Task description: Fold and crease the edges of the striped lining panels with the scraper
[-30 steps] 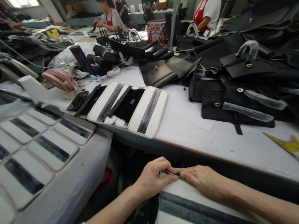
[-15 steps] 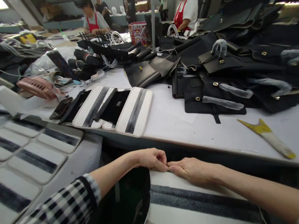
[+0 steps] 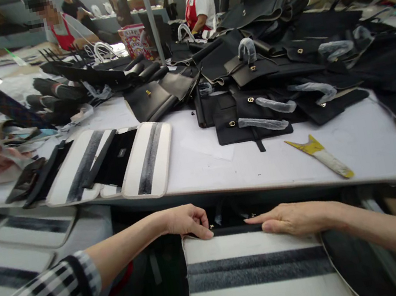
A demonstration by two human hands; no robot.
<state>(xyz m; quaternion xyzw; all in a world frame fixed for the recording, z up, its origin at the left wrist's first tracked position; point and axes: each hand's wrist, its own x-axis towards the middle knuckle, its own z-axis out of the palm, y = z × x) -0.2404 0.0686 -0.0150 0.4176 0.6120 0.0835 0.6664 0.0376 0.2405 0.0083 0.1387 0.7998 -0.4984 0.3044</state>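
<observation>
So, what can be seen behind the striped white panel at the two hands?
Behind the striped white panel, between the left hand and right hand, are a black strip and small gold-coloured bits. The hands hide parts of its far edge; what lies beneath the panel is covered.

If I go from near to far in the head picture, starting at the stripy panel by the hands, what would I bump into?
Striped white panel, left hand and right hand at its far edge, yellow-and-white tool, patterned red box.
</observation>
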